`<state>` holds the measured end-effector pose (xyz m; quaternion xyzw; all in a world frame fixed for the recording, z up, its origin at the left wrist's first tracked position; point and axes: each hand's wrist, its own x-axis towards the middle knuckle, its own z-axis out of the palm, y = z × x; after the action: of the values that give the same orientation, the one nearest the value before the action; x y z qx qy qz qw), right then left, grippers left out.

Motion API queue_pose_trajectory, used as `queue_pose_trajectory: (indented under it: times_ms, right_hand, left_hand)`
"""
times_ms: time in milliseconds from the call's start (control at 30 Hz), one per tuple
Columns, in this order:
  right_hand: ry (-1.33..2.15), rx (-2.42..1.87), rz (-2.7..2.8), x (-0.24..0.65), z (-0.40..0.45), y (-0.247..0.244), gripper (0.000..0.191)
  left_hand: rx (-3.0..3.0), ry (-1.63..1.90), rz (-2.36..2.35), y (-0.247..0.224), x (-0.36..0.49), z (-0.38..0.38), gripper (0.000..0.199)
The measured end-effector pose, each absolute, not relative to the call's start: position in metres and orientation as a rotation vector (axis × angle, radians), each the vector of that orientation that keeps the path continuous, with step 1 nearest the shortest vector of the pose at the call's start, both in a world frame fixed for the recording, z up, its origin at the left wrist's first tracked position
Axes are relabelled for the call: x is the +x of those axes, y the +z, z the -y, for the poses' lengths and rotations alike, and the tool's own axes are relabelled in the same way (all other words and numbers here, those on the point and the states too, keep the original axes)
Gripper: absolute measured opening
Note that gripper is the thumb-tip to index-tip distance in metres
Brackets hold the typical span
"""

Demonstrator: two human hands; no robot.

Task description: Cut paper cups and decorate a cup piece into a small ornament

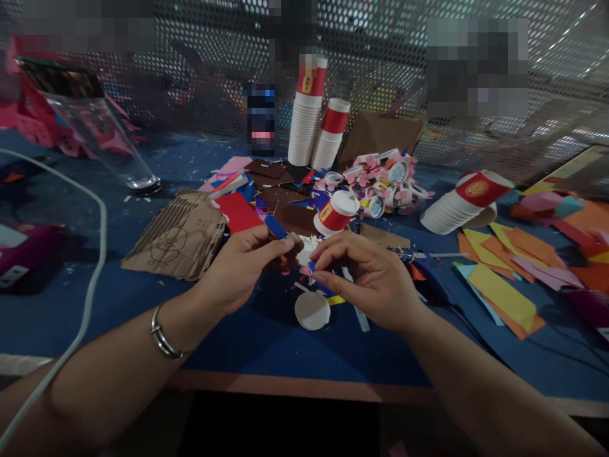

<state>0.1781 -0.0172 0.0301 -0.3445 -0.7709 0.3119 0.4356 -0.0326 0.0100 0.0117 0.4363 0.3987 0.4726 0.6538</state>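
My left hand pinches a blue strip between thumb and fingers, above the middle of the table. Close to its right, my right hand has thumb and fingertips together on a small blue piece. Whether the two blue pieces are joined cannot be made out. Below and between the hands lies a round white disc on the blue table. Just beyond them a red and white paper cup stands upside down, tilted. White scraps show between the hands.
Stacked cups stand at the back, beside a pile of pink and white pieces. Corrugated cardboard and a clear glass are left; coloured paper and leaning cups are right. A white cable crosses my left arm.
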Motion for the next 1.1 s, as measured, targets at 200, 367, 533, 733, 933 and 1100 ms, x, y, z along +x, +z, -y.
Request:
queue_pose_trajectory:
  times_ms: [200,367,533,733,933,1100]
  right_hand:
    - [0.967,-0.968,1.739,0.174,0.017,0.024,0.016]
    - [1.108,-1.005,1.655,0.172,0.014,0.015,0.021]
    - [1.071,-1.044,1.678,0.172,0.011,0.012,0.021]
    - [1.149,-1.041,1.641,0.172,0.010,0.012,0.026]
    - [1.183,-1.058,1.649,0.174,0.009,0.011,0.027]
    - [1.209,-1.055,1.658,0.174,0.009,0.012,0.027]
  left_hand:
    - [0.993,1.016,-0.928,0.010,-0.032,-0.010,0.025]
    - [1.020,0.975,-0.918,0.009,-0.029,-0.008,0.022]
    - [1.036,0.947,-0.919,0.009,-0.028,-0.005,0.025]
    - [1.103,0.919,-0.914,0.012,-0.030,-0.004,0.023]
    - [1.144,0.928,-0.886,0.012,-0.029,-0.002,0.020]
    - [1.208,0.936,-0.905,0.012,-0.030,-0.001,0.020]
